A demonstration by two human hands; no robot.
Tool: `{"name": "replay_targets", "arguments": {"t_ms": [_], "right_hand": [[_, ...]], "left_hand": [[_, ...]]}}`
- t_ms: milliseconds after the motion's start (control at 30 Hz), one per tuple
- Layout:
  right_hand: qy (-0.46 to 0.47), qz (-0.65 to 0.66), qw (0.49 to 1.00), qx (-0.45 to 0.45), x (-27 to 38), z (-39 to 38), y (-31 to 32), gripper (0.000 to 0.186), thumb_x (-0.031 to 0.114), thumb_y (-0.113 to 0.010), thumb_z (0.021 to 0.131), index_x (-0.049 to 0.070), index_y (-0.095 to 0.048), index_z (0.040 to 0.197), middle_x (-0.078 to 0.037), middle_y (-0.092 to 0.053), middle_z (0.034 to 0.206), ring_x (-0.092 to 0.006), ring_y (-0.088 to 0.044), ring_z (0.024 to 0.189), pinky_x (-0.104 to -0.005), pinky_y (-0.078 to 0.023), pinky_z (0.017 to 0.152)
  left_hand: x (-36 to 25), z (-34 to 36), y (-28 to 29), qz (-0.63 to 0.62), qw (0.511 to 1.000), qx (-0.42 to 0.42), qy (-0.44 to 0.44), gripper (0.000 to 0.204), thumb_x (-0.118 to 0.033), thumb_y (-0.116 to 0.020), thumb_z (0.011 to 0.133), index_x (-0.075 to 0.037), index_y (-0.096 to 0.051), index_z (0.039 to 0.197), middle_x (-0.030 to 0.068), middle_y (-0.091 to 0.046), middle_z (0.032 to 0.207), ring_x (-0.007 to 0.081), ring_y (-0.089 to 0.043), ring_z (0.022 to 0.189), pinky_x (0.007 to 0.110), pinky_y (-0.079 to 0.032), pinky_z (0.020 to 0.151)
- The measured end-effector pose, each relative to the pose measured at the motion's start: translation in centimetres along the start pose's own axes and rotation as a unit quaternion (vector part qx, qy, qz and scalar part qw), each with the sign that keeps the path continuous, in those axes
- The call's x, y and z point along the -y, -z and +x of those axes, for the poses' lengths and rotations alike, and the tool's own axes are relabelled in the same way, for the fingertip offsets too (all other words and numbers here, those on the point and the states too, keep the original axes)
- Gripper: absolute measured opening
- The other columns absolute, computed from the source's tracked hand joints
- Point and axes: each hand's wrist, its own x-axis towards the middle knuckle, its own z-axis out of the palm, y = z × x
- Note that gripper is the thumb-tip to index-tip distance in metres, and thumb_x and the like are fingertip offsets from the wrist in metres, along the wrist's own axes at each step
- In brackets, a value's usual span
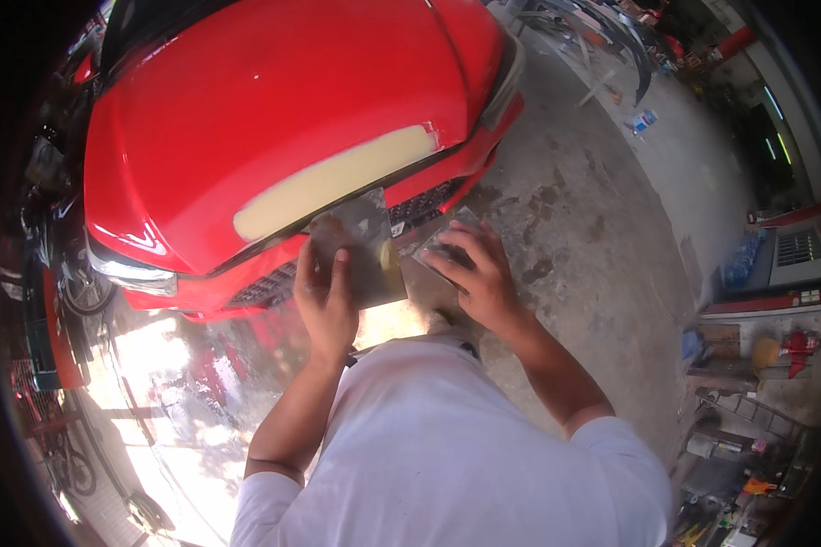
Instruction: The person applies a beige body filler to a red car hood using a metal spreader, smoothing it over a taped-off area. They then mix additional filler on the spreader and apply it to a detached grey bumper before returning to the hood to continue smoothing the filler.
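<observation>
My left hand [327, 301] grips a flat grey mixing board [360, 242] by its near-left edge, thumb on top. A smear of pale yellow body filler [389, 264] sits along the board's right side. To the right of it, my right hand [479, 273] is closed round a flat grey filler spreader [436, 255], apart from the board; fingers cover part of it. Just beyond both hands stands a red car. Its hood [274, 100] carries a long smooth band of pale yellow filler [337, 178] along the front edge. Neither tool touches the hood.
The car's headlight [132, 269] and dark grille [265, 284] are close in front. Stained concrete floor [575, 246] runs to the right. A small blue-and-white can [644, 120] stands farther off. Shelves with tools and a ladder [748, 410] line the right; bicycles [73, 465] are at far left.
</observation>
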Motion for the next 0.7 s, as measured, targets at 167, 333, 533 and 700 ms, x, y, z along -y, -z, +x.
{"name": "replay_targets", "arguments": {"t_ms": [167, 333, 533, 700], "right_hand": [[0.044, 0.073, 0.996, 0.040, 3.2, -2.1, -3.6, 0.050, 0.004, -0.064, 0.082, 0.030, -0.075, 0.122, -0.004, -0.058, 0.127, -0.0273, -0.051, 0.132, -0.0587, -0.032, 0.115], [0.033, 0.077, 0.995, -0.044, 3.5, 0.8, -1.6, 0.050, 0.004, -0.066, 0.080, 0.030, -0.076, 0.122, -0.003, -0.060, 0.125, -0.0263, -0.054, 0.128, -0.0565, -0.033, 0.113], [0.094, 0.047, 0.994, -0.002, 2.3, 0.7, -2.3, 0.042, 0.003, -0.073, 0.074, 0.018, -0.079, 0.113, -0.007, -0.063, 0.121, -0.0314, -0.056, 0.125, -0.0534, -0.040, 0.108], [0.017, 0.107, 0.989, -0.101, 4.2, 3.3, -1.1, 0.049, 0.001, -0.070, 0.078, 0.027, -0.077, 0.118, -0.002, -0.062, 0.120, -0.0279, -0.056, 0.125, -0.0562, -0.034, 0.113]], "left_hand": [[0.0, 1.2, -1.2, 0.116, 0.975, 0.004, -0.191, 0.035, -0.003, -0.059, 0.102, 0.006, -0.054, 0.135, 0.0168, -0.069, 0.122, 0.0168, -0.065, 0.109, 0.028, -0.050, 0.094], [-1.8, 1.4, -1.0, 0.162, 0.966, 0.048, -0.197, 0.036, 0.000, -0.058, 0.101, 0.005, -0.054, 0.137, 0.0171, -0.070, 0.124, 0.0178, -0.066, 0.111, 0.029, -0.050, 0.097], [-3.0, 2.2, -1.0, 0.051, 0.989, 0.023, -0.140, 0.040, 0.005, -0.053, 0.103, 0.008, -0.047, 0.142, 0.0157, -0.065, 0.130, 0.0168, -0.061, 0.120, 0.030, -0.048, 0.103], [-3.1, 1.0, -1.3, 0.216, 0.948, 0.096, -0.212, 0.040, 0.003, -0.058, 0.099, 0.005, -0.053, 0.140, 0.0206, -0.069, 0.126, 0.0218, -0.066, 0.117, 0.031, -0.046, 0.103]]}}
